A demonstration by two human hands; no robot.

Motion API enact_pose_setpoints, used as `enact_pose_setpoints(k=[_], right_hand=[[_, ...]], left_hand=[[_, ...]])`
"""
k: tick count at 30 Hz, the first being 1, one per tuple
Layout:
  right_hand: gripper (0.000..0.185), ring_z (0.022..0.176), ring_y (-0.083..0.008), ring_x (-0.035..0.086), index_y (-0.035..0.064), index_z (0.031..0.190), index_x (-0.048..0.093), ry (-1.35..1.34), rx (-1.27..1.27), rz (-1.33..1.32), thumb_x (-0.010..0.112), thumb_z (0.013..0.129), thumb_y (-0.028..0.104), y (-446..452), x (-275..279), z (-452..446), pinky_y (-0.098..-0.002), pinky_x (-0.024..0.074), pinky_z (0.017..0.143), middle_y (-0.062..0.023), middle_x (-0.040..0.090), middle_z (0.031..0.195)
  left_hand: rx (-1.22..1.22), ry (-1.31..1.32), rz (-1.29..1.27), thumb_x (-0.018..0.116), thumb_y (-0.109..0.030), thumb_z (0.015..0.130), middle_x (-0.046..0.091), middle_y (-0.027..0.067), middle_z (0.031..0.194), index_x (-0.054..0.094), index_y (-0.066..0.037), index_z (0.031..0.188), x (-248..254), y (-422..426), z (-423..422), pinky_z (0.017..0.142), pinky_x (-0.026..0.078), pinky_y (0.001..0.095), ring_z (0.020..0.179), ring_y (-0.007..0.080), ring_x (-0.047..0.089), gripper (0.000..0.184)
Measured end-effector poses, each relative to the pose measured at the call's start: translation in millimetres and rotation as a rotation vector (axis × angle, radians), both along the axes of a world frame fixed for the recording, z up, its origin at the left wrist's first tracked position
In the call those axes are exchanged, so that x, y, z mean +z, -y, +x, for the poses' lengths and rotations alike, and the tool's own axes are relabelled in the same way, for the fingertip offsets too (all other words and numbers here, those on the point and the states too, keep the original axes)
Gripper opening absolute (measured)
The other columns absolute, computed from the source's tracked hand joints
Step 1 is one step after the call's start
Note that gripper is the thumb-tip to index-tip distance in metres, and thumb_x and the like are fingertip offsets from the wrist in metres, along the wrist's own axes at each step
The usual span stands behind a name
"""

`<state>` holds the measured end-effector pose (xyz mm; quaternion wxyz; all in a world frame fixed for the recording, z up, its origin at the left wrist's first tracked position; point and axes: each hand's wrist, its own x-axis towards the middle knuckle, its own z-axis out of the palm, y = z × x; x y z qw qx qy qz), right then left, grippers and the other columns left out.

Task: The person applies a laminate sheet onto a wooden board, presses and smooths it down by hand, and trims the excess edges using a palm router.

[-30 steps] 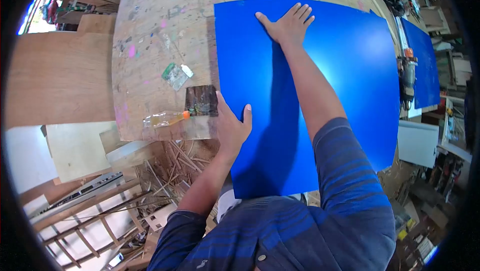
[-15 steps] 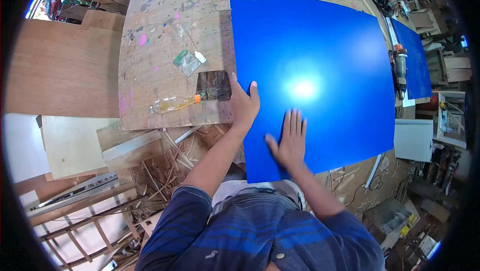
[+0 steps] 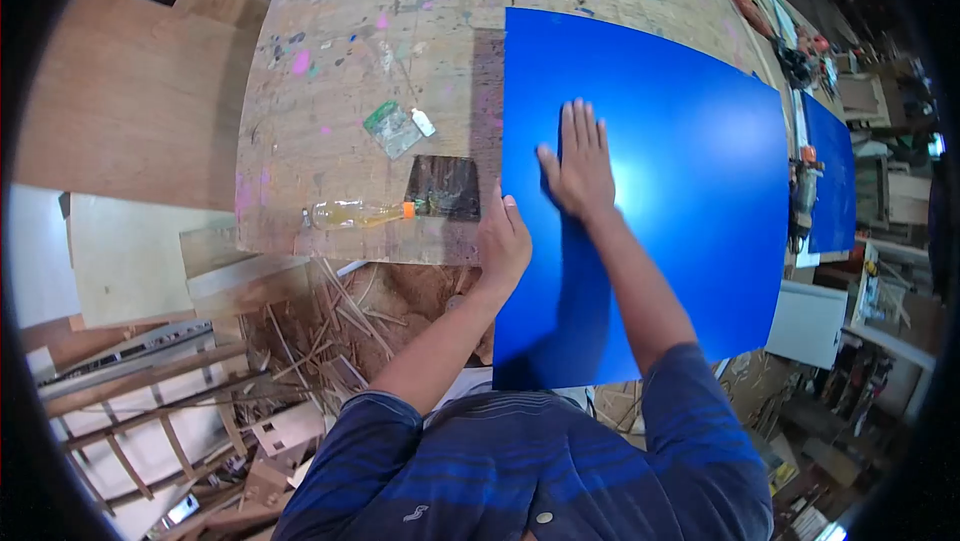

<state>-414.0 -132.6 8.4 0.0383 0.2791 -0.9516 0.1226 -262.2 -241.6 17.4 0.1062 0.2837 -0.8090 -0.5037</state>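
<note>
A large glossy blue panel lies on the paint-spotted wooden worktable and juts past its near edge. Along the panel's left edge, my left hand grips the sheet, thumb on the upper face and the other fingers partly hidden. My right hand rests flat on the blue surface, palm down, fingers stretched out and thumb spread. Just left of my left hand lies a dark trapezoid-shaped piece. Beside it is a clear bottle on its side, with an orange cap and yellowish liquid.
A green-and-clear packet and a small white bottle lie farther back. Past the panel's right side is a power tool, near another blue sheet. Wood scraps litter the floor; plywood sheets stand at left.
My right hand has slid forward over the panel, away from my body. My left hand stays at the left edge. The camera view has shifted a little.
</note>
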Motion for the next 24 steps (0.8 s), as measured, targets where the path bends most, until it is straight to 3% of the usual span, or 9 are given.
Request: enact_pose_setpoints(k=[6,12,15,18,21,24], right_hand=[[0.088,0.171,-0.0359,0.017,-0.0008,0.174,0.026,-0.06,0.027,0.033,0.038,0.114,0.062,50.7,-19.6,-160.7,-0.0503,0.0113,0.14,-0.0226,0.023,0.183],[0.09,0.171,-0.0364,0.015,-0.0006,0.174,0.027,-0.074,0.011,0.055,0.036,0.114,0.066,76.4,-20.9,-203.6,-0.0503,0.0119,0.139,-0.0225,0.022,0.183],[0.081,0.17,-0.0391,0.021,-0.0021,0.173,0.03,-0.107,0.138,-0.027,0.042,0.115,0.053,53.6,-26.6,-138.8,-0.0528,0.0134,0.139,-0.025,0.028,0.18],[0.074,0.167,-0.0437,0.027,-0.0038,0.169,0.036,-0.077,0.239,-0.06,0.053,0.111,0.04,10.5,-6.1,4.6,-0.0577,0.0166,0.137,-0.0287,0.037,0.175],[0.079,0.167,-0.0464,0.027,-0.0038,0.168,0.038,0.216,0.319,-0.008,0.06,0.106,0.039,-35.3,20.3,172.6,-0.0606,0.0149,0.137,-0.0285,0.036,0.176],[0.086,0.169,-0.0428,0.024,-0.0056,0.169,0.037,0.344,0.45,0.101,0.057,0.107,0.051,-61.5,27.2,292.7,-0.0597,0.0143,0.137,-0.027,0.032,0.178]], left_hand=[[0.009,-0.056,-0.064,0.046,-0.02,0.117,0.071,0.0394,0.12,0.05,0.007,0.156,-11.7,-1.9,-2.2,0.09,0.056,0.0603,0.107,0.0558,0.071,0.048],[0.027,0.018,-0.064,0.047,-0.02,0.116,0.073,0.0383,0.111,0.052,0.001,0.156,-4.6,-3.6,-2.4,0.087,0.054,0.0627,0.103,0.0579,0.07,0.045],[0.052,-0.068,-0.107,0.047,-0.019,0.116,0.073,0.038,0.111,0.052,0.0,0.155,-14.7,-2.5,-2.5,0.088,0.053,0.0644,0.104,0.06,0.068,0.045],[0.005,0.018,0.051,0.044,-0.029,0.118,0.073,0.0365,0.12,0.05,-0.001,0.158,-31.4,7.2,0.4,0.1,0.053,0.0586,0.115,0.0535,0.07,0.05],[0.021,-0.094,0.73,0.04,-0.047,0.119,0.07,0.0234,0.142,0.043,0.0,0.165,-85.1,28.0,2.1,0.114,0.047,0.0466,0.133,0.0357,0.065,0.067],[-0.058,-0.207,1.275,0.032,-0.058,0.118,0.055,0.0159,0.163,0.041,0.003,0.167,-41.5,45.3,17.3,0.129,0.032,0.0417,0.152,0.0259,0.047,0.079]])
